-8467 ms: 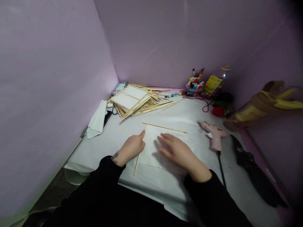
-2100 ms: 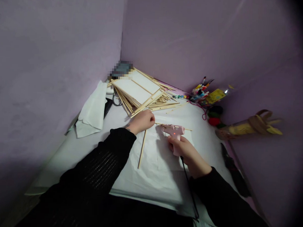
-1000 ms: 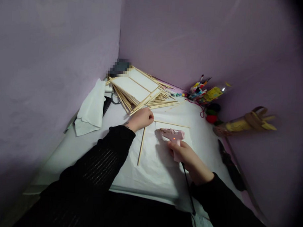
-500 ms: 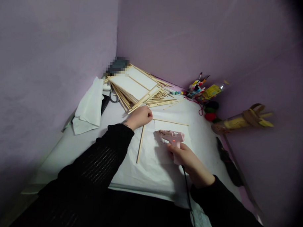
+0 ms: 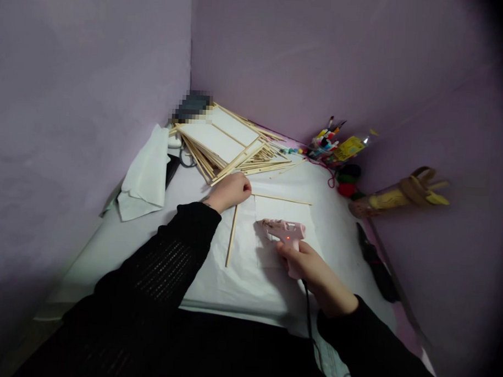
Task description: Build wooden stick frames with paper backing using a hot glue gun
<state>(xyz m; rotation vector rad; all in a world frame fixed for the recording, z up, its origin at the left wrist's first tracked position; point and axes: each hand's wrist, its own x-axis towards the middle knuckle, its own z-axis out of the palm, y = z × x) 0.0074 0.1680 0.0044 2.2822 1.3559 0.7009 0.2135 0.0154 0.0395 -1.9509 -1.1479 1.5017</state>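
My right hand [image 5: 304,262] grips a pink glue gun [image 5: 283,232] with a red light on it; its nozzle points left over a white paper sheet [image 5: 289,214]. My left hand [image 5: 230,190] is curled closed, pressing on the corner where two thin wooden sticks meet. One stick [image 5: 231,236] runs toward me along the sheet's left edge. The other stick [image 5: 282,199] runs right along the sheet's far edge. Both of my arms wear black sleeves.
A pile of wooden sticks and paper frames [image 5: 228,146] lies at the back. A folded white cloth [image 5: 144,176] sits at left. Markers and brushes [image 5: 329,144], red yarn [image 5: 347,189], a yellow-brown bundle [image 5: 403,195] and a dark tool [image 5: 376,261] are at right.
The glue gun, lying on the table 8.5 s ago, is now in my right hand. Over the last second it has drawn slightly toward me. My left hand stays on the stick corner.
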